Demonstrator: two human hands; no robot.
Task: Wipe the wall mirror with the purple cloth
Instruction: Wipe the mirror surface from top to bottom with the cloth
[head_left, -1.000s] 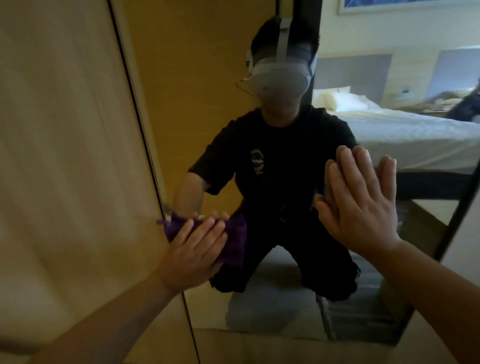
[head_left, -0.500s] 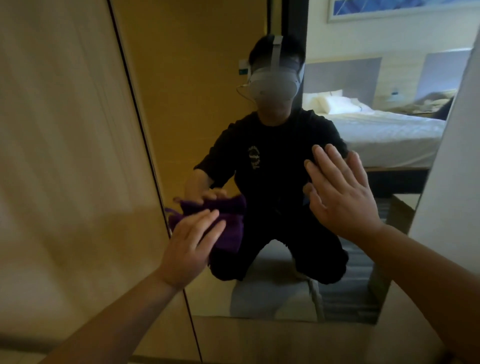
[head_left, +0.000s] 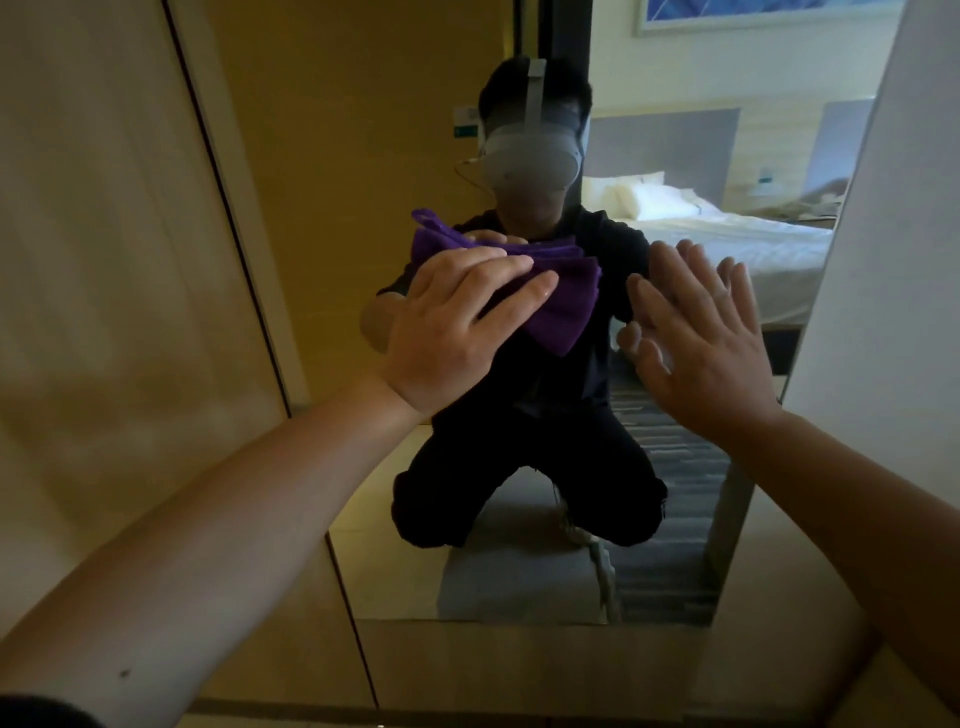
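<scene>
Nearest, the left hand (head_left: 457, 322) lies flat over the purple cloth (head_left: 561, 306), its fingers (head_left: 519, 291) spread and pressing it against the wall mirror (head_left: 519, 582) rather than curling round it. Just to the right, the right hand (head_left: 706, 343) is also splayed flat on the glass, holding nothing. Beyond, the cloth's bunched length runs roughly sideways, trailing rightward past the left fingertips toward the right hand, so a sideways sweep looks easiest.

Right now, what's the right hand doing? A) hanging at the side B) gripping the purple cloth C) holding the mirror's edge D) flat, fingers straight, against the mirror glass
D: the right hand is spread flat with straight fingers against the wall mirror, meeting its own reflection, while the left hand presses the purple cloth on the glass.
</scene>
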